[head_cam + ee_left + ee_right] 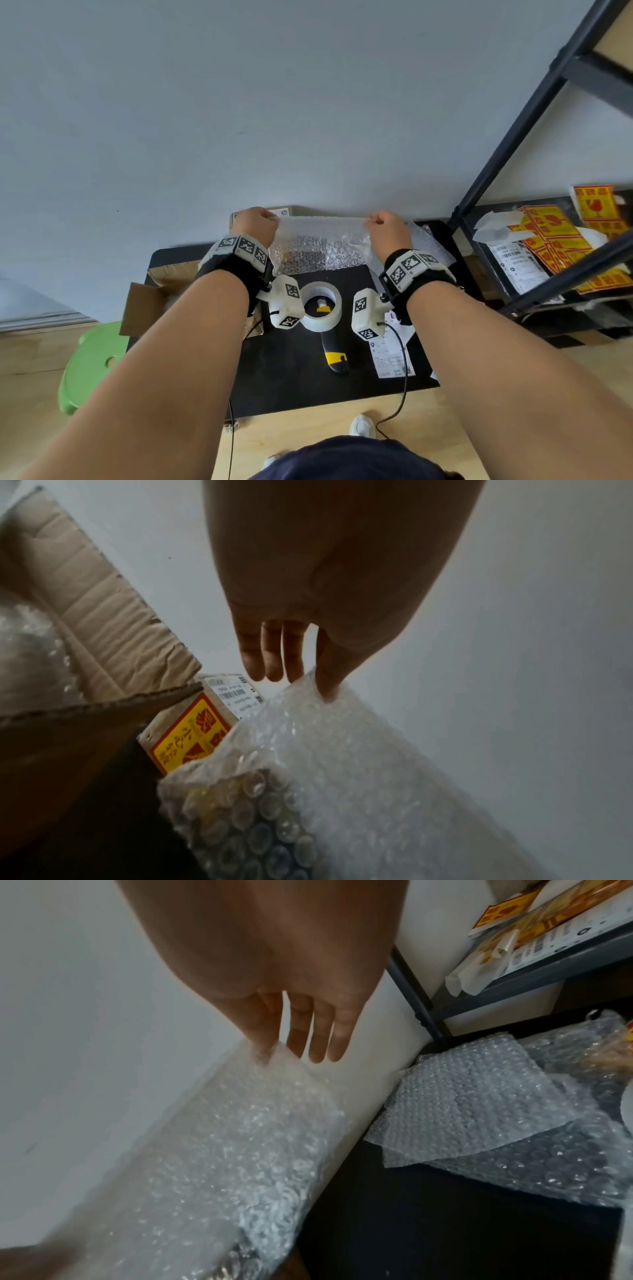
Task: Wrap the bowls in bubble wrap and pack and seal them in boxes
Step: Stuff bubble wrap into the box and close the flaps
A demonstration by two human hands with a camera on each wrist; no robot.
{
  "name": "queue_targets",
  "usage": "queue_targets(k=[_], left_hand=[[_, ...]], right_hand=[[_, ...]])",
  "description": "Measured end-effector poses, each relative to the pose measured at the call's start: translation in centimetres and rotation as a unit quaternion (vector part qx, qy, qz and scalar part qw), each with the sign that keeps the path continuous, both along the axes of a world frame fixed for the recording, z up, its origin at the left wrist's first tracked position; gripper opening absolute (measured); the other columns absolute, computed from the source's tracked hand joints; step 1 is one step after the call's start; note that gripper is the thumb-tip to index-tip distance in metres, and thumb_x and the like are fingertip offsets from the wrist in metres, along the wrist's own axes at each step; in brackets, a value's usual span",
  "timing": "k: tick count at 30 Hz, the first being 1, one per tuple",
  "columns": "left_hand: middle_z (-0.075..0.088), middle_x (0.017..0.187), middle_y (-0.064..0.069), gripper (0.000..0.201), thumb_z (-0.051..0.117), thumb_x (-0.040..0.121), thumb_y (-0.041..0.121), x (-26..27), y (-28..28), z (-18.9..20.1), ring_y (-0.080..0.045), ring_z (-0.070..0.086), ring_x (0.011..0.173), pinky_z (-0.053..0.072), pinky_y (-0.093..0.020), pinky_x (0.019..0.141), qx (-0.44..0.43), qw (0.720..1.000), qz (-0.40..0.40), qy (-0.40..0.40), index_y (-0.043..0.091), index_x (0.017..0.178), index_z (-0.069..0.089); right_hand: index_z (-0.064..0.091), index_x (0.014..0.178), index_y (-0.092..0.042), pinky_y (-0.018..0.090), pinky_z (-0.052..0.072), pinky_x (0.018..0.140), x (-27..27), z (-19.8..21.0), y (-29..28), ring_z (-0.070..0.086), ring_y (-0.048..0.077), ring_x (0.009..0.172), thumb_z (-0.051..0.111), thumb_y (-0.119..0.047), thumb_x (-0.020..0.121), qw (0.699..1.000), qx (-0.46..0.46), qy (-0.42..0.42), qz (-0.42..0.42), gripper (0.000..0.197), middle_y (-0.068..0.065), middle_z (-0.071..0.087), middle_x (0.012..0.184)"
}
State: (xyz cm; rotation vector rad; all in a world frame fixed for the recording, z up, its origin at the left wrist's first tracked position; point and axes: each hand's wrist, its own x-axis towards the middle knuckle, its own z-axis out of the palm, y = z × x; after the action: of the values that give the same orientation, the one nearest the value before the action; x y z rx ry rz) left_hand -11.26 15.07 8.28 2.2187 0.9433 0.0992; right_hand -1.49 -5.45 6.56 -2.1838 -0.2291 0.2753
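Pinching one bubble wrap sheet (320, 240), left hand (254, 222), right hand (388, 230), two boxes behind.

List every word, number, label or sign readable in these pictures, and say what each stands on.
Yellow and red sticker on the sealed box: Chinese characters, too blurred to read.
White barcode label on that box: print too small to read.
Yellow and red stickers on the shelf: symbols only, text unreadable.
Paper slips on the table: too small.
Wrist bands: coded squares, no words.

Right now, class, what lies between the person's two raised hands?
The head view shows a bubble wrap sheet stretched between the left hand and the right hand, each pinching an upper corner.
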Motion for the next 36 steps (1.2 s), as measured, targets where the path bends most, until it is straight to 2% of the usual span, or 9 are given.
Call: queue_targets(k=[4,7,11,15,22,26,29,33,36], left_hand=[[0.067,0.110,-0.016,0.023,0.047,0.095,0.009,0.0,-0.4,0.6,-0.022,0.058,0.077,0.045,-0.024,0.061,0.056,0.991,-0.078,0.096,0.002,0.106,0.066],[0.062,0.123,-0.004,0.037,0.064,0.086,0.007,0.3,-1.1,1.2,-0.017,0.058,0.107,0.043,-0.023,0.087,0.018,0.983,-0.162,0.078,0.010,0.123,0.060],[0.062,0.092,0.004,0.028,0.069,0.086,0.021,0.7,-2.3,1.9,-0.007,0.053,0.077,0.039,-0.017,0.068,-0.028,0.972,-0.224,0.065,0.013,0.113,0.067],[0.057,0.076,0.000,0.006,0.062,0.089,0.013,0.7,-2.1,1.3,-0.017,0.053,0.073,0.039,-0.019,0.059,-0.051,0.987,-0.150,0.026,0.009,0.086,0.065],[0.058,0.075,0.000,0.005,0.063,0.088,0.012,1.0,-1.6,1.1,-0.014,0.055,0.070,0.047,-0.021,0.061,-0.189,0.980,0.008,-0.058,0.008,0.091,0.060],[0.070,0.099,-0.011,0.010,0.068,0.083,0.018,1.4,-2.3,0.4,-0.026,0.068,0.095,0.055,-0.043,0.090,-0.254,0.964,0.028,-0.077,0.011,0.089,0.067],[0.065,0.089,-0.007,0.009,0.063,0.089,0.017,1.3,-2.9,0.3,-0.020,0.063,0.078,0.054,-0.028,0.069,-0.241,0.968,0.018,-0.065,0.008,0.088,0.064],[0.063,0.079,-0.006,0.011,0.068,0.088,0.019,0.6,-2.7,0.0,-0.019,0.059,0.065,0.049,-0.026,0.058,-0.255,0.964,0.006,-0.070,0.009,0.091,0.066],[0.069,0.085,-0.004,0.016,0.072,0.085,0.016,0.3,-2.4,0.2,-0.014,0.064,0.062,0.048,-0.020,0.048,-0.282,0.954,0.032,-0.091,0.012,0.101,0.067]], right_hand=[[0.055,0.095,-0.008,0.028,0.034,0.060,-0.1,1.4,0.8,0.047,0.019,0.072,0.037,-0.016,0.101,1.000,-0.006,0.001,0.020,0.020,0.002,0.054,0.083],[0.057,0.099,-0.010,0.027,0.037,0.063,0.0,2.3,1.6,0.052,0.019,0.079,0.039,-0.015,0.102,0.998,0.012,-0.021,0.059,0.019,0.001,0.057,0.087],[0.063,0.100,-0.013,0.026,0.040,0.066,-0.2,3.1,2.4,0.056,0.017,0.077,0.047,-0.024,0.100,0.996,0.031,-0.030,0.079,0.019,0.005,0.065,0.093],[0.057,0.116,-0.014,0.028,0.038,0.078,-0.4,3.5,2.4,0.056,0.019,0.097,0.050,-0.042,0.094,0.998,0.066,0.016,-0.001,0.036,0.001,0.060,0.113],[0.023,0.153,-0.013,0.040,0.028,0.114,-0.8,2.0,1.2,0.032,0.025,0.142,0.064,-0.062,0.081,0.983,0.071,0.153,0.075,0.096,0.004,0.028,0.157],[0.053,0.131,-0.006,0.030,0.050,0.092,-0.8,1.4,1.5,0.061,0.021,0.109,0.075,-0.043,0.080,0.978,0.083,0.172,0.078,0.066,0.006,0.062,0.124],[0.067,0.101,-0.003,0.017,0.050,0.058,-0.5,1.5,1.1,0.060,0.014,0.069,0.073,-0.017,0.085,0.979,0.110,0.152,0.077,0.022,0.003,0.066,0.083],[0.066,0.080,-0.007,0.027,0.046,0.058,-0.1,1.7,0.5,0.055,0.020,0.064,0.064,-0.003,0.086,0.980,0.110,0.147,0.076,0.007,0.009,0.061,0.074],[0.068,0.094,0.003,0.031,0.045,0.059,0.2,1.4,0.9,0.055,0.025,0.068,0.054,0.006,0.087,0.973,0.135,0.176,0.068,0.016,0.016,0.062,0.079]])
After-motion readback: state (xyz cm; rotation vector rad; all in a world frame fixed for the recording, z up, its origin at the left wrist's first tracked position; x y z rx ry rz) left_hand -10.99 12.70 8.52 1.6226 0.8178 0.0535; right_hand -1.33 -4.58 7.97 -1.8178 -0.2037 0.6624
